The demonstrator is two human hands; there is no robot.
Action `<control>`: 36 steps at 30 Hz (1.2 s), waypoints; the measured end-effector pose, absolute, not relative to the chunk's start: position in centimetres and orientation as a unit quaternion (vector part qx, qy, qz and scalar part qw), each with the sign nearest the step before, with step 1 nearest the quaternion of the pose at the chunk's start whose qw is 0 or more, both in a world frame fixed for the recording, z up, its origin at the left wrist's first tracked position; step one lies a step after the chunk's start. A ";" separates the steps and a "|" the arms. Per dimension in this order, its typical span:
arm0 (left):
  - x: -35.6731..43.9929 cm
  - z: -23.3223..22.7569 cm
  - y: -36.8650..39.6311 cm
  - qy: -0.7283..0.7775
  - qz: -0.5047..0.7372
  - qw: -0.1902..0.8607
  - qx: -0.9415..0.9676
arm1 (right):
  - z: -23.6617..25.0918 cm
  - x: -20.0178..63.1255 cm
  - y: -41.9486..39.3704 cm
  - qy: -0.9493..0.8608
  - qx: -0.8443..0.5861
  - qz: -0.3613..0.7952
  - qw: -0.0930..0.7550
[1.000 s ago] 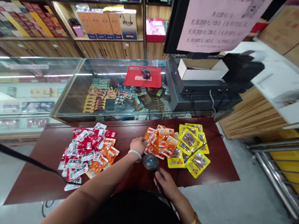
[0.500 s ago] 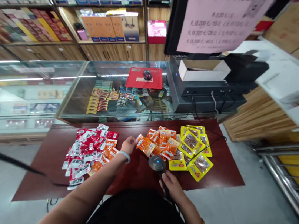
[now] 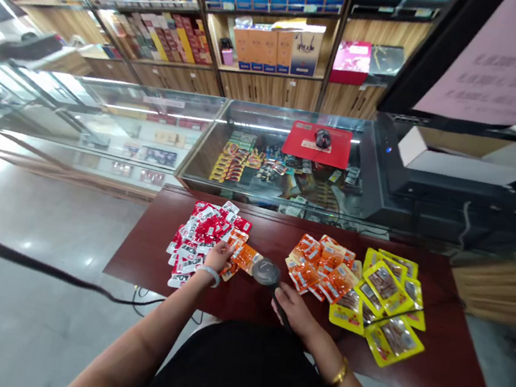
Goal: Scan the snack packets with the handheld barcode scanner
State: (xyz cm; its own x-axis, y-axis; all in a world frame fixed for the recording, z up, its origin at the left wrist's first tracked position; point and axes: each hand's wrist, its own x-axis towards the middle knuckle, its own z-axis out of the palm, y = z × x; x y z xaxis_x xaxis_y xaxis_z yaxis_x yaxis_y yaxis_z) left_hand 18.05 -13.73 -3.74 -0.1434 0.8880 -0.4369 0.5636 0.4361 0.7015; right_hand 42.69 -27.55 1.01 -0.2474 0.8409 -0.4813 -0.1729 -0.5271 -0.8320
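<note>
My left hand [image 3: 219, 256] holds an orange snack packet [image 3: 245, 257] at the right edge of the red-and-white packet pile [image 3: 203, 237] on the dark red table [image 3: 271, 234]. My right hand [image 3: 292, 308] grips the handle of a black barcode scanner [image 3: 266, 272], whose round head sits just right of the held packet. Further right lie a pile of orange packets [image 3: 321, 271] and a pile of yellow packets [image 3: 382, 302].
A glass display counter [image 3: 263, 155] with goods inside stands behind the table, a red mouse pad with a mouse [image 3: 318, 143] on top. A black register unit [image 3: 413, 191] and white box [image 3: 461, 160] are at the right. A black cable [image 3: 34, 263] crosses the floor at the left.
My left hand took an orange packet from the orange pile and carried it left to the red-and-white pile. The scanner followed left. My head turned left.
</note>
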 end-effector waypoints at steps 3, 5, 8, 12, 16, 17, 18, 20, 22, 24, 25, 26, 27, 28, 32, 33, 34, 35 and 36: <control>15.0 -2.8 -13.6 0.771 0.142 0.358 0.508 | 1.0 41.8 -26.9 -0.365 -0.491 0.716 0.337; 13.8 -2.0 -13.4 0.796 0.126 0.252 0.535 | 0.7 41.6 -26.9 -0.378 -0.489 0.713 0.331; 14.9 -1.2 -12.8 0.770 0.111 0.152 0.609 | 0.1 41.8 -27.6 -0.366 -0.504 0.707 0.336; 21.2 -2.4 -12.4 0.649 0.086 0.257 0.711 | -0.4 43.3 -29.4 -0.315 -0.532 0.696 0.365; 29.3 -5.4 -12.2 0.561 0.096 0.411 0.711 | -0.4 45.4 -31.4 -0.266 -0.560 0.677 0.397; 31.2 -6.0 -12.1 0.543 0.101 0.438 0.709 | -0.4 45.9 -31.9 -0.258 -0.567 0.669 0.406; 33.0 -6.4 -11.8 0.527 0.100 0.459 0.708 | -0.4 46.4 -32.4 -0.250 -0.573 0.661 0.414; 36.2 -6.9 -11.2 0.515 0.081 0.479 0.706 | -0.4 47.2 -33.1 -0.230 -0.583 0.654 0.424; 38.8 -6.9 -10.4 0.538 0.049 0.468 0.700 | -0.3 47.9 -33.7 -0.206 -0.590 0.653 0.427; 40.7 -6.9 -9.9 0.559 0.019 0.442 0.701 | -0.1 48.4 -34.2 -0.186 -0.593 0.653 0.433; 41.4 -6.8 -9.8 0.560 0.010 0.432 0.707 | 0.0 48.5 -34.3 -0.179 -0.594 0.651 0.438; 41.9 -6.8 -9.7 0.555 0.004 0.425 0.715 | 0.1 48.7 -34.5 -0.175 -0.593 0.648 0.445; 42.2 -6.8 -9.7 0.548 0.004 0.424 0.721 | 0.1 48.9 -34.6 -0.172 -0.591 0.647 0.451; 42.4 -6.8 -9.8 0.544 0.007 0.427 0.722 | 0.1 49.0 -34.7 -0.169 -0.589 0.646 0.455; 41.3 -6.6 -10.1 0.575 0.055 0.451 0.680 | -0.2 49.4 -34.7 -0.160 -0.589 0.649 0.455; 40.6 -6.5 -10.1 0.587 0.068 0.459 0.663 | -0.3 49.5 -34.6 -0.160 -0.590 0.649 0.452; 39.6 -6.3 -10.1 0.598 0.080 0.468 0.646 | -0.3 49.5 -34.4 -0.163 -0.591 0.650 0.450; 38.5 -6.1 -10.0 0.605 0.091 0.479 0.630 | -0.3 49.5 -34.3 -0.166 -0.590 0.651 0.448; 37.3 -5.9 -9.9 0.610 0.103 0.490 0.614 | -0.3 49.5 -34.1 -0.170 -0.589 0.652 0.446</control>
